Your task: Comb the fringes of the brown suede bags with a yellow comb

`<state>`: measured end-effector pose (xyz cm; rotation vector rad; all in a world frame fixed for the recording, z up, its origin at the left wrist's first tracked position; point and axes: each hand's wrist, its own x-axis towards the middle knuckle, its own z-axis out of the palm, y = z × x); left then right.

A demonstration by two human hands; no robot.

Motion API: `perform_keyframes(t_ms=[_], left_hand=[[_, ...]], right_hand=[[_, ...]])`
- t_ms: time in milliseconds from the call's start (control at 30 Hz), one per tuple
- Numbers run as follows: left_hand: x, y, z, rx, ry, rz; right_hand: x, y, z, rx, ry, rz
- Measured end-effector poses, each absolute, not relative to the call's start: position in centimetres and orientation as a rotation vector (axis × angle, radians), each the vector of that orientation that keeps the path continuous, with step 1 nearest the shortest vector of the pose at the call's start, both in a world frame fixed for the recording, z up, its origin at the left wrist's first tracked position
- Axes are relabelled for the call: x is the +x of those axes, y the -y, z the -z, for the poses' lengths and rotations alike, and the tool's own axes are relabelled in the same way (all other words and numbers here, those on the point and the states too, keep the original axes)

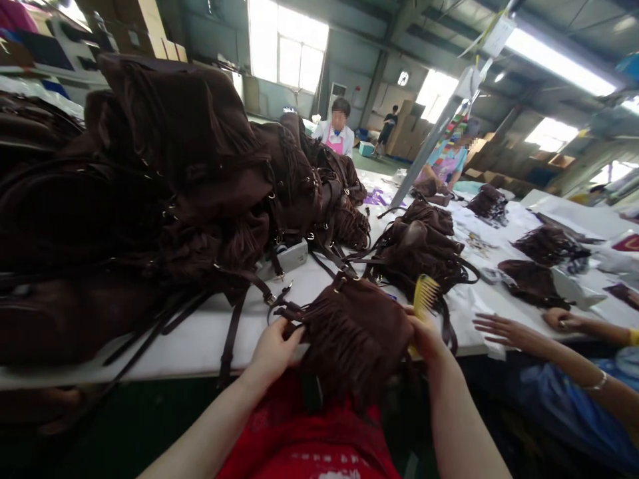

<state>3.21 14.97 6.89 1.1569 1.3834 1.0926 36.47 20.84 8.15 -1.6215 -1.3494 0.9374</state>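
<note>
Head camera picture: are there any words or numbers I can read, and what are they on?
Nothing can be read.
On the red clothing: white marks at the bottom edge, too blurred.
On the hanging tag overhead: too blurred.
On the round sign on the far wall: too small.
On the fringed bag in the left hand and the yellow comb in the right hand: no print visible.

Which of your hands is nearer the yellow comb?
Right. The right hand grips the yellow comb by its lower end, at the right edge of the fringed bag. The left hand holds the bag's left edge, across the bag from the comb.
</note>
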Motion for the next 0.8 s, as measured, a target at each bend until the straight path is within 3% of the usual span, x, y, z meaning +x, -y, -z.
perform_keyframes(t_ms=[233,367,533,667,800], left_hand=[[1.6,-12.9,-4.7,1.417,-1.644,-0.822],[0.4,-14.2,-7.0,1.577,-1.867,-0.994],[0.3,-20.0,-9.9,1.837,-1.783,-1.027],[1.5,-25.9,-9.6,1.758,-1.733,-0.773],[3.8,-29.4,-7.7,1.698,-1.645,-0.585]], right_hand=[[35.6,-20.1,-8.3,-1.883,1.463,-0.531],[32.8,-19.1,-11.1,-1.778,1.678,-0.498],[27.8,-20.7,-13.1,-1.913,2.059,-0.057],[25.3,-21.3,-11.5,-1.926,2.371,0.079],[25.5,-20.0,-8.5,-2.041,2.406,0.014]])
